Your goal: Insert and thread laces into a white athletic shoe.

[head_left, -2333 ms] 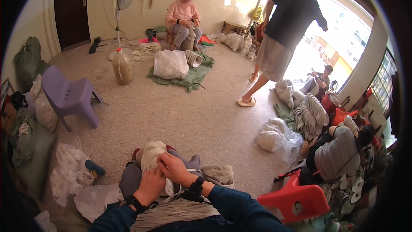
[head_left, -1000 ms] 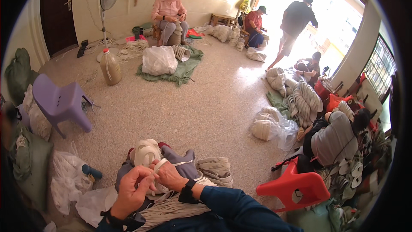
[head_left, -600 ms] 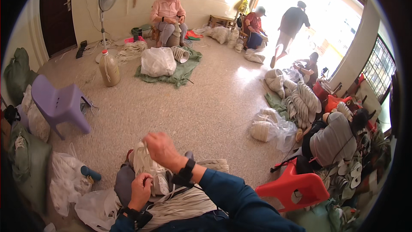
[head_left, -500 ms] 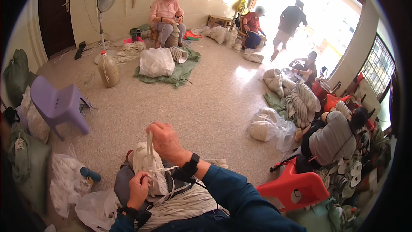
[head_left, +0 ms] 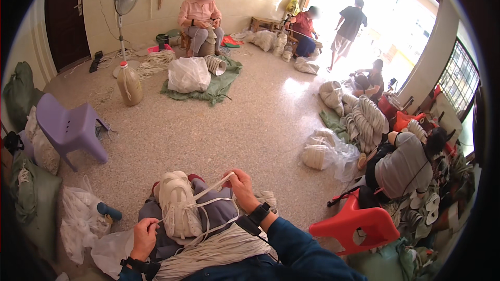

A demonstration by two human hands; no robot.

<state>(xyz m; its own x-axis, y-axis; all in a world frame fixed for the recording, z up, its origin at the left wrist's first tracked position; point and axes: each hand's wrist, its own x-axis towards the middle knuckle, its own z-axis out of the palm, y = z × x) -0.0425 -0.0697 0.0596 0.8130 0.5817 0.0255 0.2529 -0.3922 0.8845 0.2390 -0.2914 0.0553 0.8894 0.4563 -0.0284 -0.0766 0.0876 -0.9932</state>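
Observation:
On my lap stands a cream-white shoe-like piece (head_left: pixel 178 203), its front pointing away from me. Long flat laces (head_left: pixel 208 190) trail out of its right side in loose loops. To the right of it, my right hand (head_left: pixel 242 190) pinches one flat lace and draws it out sideways. My left hand (head_left: pixel 145 238) is low on the left, thumb and finger closed on a thin lace end beside the piece. Across my thighs lies a thick bundle of pale flat laces (head_left: pixel 219 252).
A red plastic chair (head_left: pixel 354 224) is close on my right, beside a crouching person in grey (head_left: pixel 403 166). Clear plastic bags (head_left: pixel 80 218) lie left, near a purple chair (head_left: pixel 70 125). Several people sit farther off among white bundles; one stands in the bright doorway (head_left: pixel 351 23).
My right hand has come down and right from above the shoe-like piece, stretching the lace sideways. My left hand has moved left and down, away from it. A seated person's arm now reaches out.

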